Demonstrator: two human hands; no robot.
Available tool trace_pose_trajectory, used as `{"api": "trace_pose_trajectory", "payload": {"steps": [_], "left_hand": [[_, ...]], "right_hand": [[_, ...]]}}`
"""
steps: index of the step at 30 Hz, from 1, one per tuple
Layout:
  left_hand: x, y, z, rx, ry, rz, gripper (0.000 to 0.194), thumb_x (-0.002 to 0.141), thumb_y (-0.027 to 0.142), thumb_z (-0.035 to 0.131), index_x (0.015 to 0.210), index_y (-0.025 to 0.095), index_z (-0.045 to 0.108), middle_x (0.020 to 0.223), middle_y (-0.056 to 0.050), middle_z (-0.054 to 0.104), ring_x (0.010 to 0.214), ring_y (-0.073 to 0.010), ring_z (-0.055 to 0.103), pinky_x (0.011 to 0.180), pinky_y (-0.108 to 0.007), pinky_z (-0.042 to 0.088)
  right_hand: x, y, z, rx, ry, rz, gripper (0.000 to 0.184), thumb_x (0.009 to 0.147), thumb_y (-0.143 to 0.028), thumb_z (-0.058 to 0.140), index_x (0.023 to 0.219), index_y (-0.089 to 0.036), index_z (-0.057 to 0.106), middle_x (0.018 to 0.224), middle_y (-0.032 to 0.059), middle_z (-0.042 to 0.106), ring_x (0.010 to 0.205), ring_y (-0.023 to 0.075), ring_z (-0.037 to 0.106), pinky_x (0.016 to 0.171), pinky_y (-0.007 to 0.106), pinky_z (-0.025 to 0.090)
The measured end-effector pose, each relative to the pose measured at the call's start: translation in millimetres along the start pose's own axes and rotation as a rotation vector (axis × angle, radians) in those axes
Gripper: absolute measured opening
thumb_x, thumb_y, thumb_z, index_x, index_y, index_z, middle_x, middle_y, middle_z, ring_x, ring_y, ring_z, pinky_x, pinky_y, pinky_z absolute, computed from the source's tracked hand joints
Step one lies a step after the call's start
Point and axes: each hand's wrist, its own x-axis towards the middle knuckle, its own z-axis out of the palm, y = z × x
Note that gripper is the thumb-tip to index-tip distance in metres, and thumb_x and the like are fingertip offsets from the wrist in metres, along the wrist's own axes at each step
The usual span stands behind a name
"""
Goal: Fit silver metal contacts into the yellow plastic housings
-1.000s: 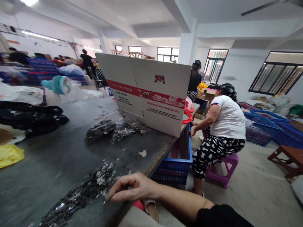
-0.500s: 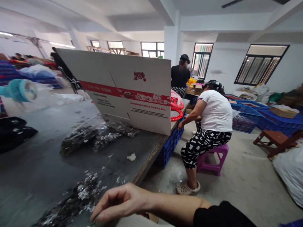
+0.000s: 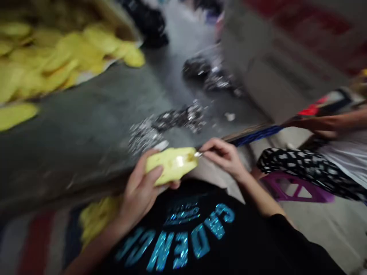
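My left hand [image 3: 142, 191] is closed around the left end of a yellow sole-shaped piece [image 3: 172, 163], thumb on its upper face. The piece has small dark spots and a shiny patch. At its right end, my right hand [image 3: 226, 157] pinches a small dark and silvery bit [image 3: 198, 154], too blurred to name. Just beyond the piece, a pile of small shiny silver-and-black parts [image 3: 169, 122] lies on the grey table [image 3: 94, 130].
Many similar yellow pieces [image 3: 65, 49] spill across the far left. Clear bags of shiny parts [image 3: 210, 72] lie near a large carton [image 3: 275, 57]. To the right, a person in patterned trousers [image 3: 298, 164] sits on a purple stool [image 3: 298, 187]. More yellow pieces [image 3: 100, 217] are below the table edge.
The view has swung down and left. My right hand has gone from the shiny pile to the yellow piece's end. My left hand and that piece have come into view.
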Motion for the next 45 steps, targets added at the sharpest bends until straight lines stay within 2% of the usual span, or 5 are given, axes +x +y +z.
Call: {"api": "trace_pose_trajectory", "payload": {"steps": [3, 12, 19, 31, 45], "left_hand": [[-37, -23, -17.9, -0.16, 0.235, -0.195, 0.06, 0.103, 0.044, 0.084, 0.152, 0.03, 0.054, 0.123, -0.004, 0.079, 0.071, -0.0179, 0.081, 0.061, -0.03, 0.074], [-38, -31, -23.0, -0.23, 0.174, -0.193, 0.058, 0.108, 0.036, 0.079, 0.16, 0.03, 0.055, 0.139, -0.009, 0.079, 0.081, -0.0214, 0.088, 0.066, -0.027, 0.075], [-37, -32, -24.4, -0.146, 0.214, -0.172, 0.061, 0.105, 0.036, 0.082, 0.162, 0.035, 0.06, 0.148, -0.011, 0.079, 0.089, -0.0268, 0.089, 0.067, -0.031, 0.077], [-40, -25, -18.4, -0.105, 0.188, -0.077, 0.064, 0.106, 0.023, 0.083, 0.166, 0.033, 0.062, 0.145, -0.006, 0.079, 0.1, -0.0231, 0.088, 0.083, -0.031, 0.078], [-43, -26, -18.8, -0.172, 0.136, -0.05, 0.063, 0.107, 0.02, 0.081, 0.165, 0.029, 0.06, 0.155, -0.008, 0.076, 0.103, -0.0215, 0.087, 0.086, -0.03, 0.078]], "right_hand": [[4, 8, -1, -0.159, 0.019, -0.132, 0.008, 0.111, -0.029, 0.077, 0.111, -0.022, 0.081, 0.1, 0.0014, 0.081, 0.091, 0.0151, 0.074, 0.084, 0.03, 0.057], [11, 9, 14, -0.52, -0.001, -0.371, 0.017, 0.104, -0.01, 0.08, 0.114, -0.024, 0.078, 0.097, 0.0003, 0.085, 0.087, 0.0181, 0.078, 0.081, 0.037, 0.059], [10, 24, 16, -0.464, 0.004, -0.268, 0.012, 0.103, -0.017, 0.081, 0.111, -0.025, 0.078, 0.094, -0.0016, 0.083, 0.08, 0.0171, 0.074, 0.076, 0.037, 0.059], [9, 23, 19, -0.623, 0.035, -0.432, 0.025, 0.099, -0.006, 0.082, 0.117, -0.024, 0.079, 0.097, 0.002, 0.084, 0.087, 0.0195, 0.08, 0.079, 0.037, 0.064], [8, 16, 23, -0.677, 0.015, -0.421, 0.026, 0.099, -0.005, 0.08, 0.112, -0.027, 0.076, 0.093, 0.0009, 0.081, 0.083, 0.0205, 0.076, 0.075, 0.037, 0.064]]}}
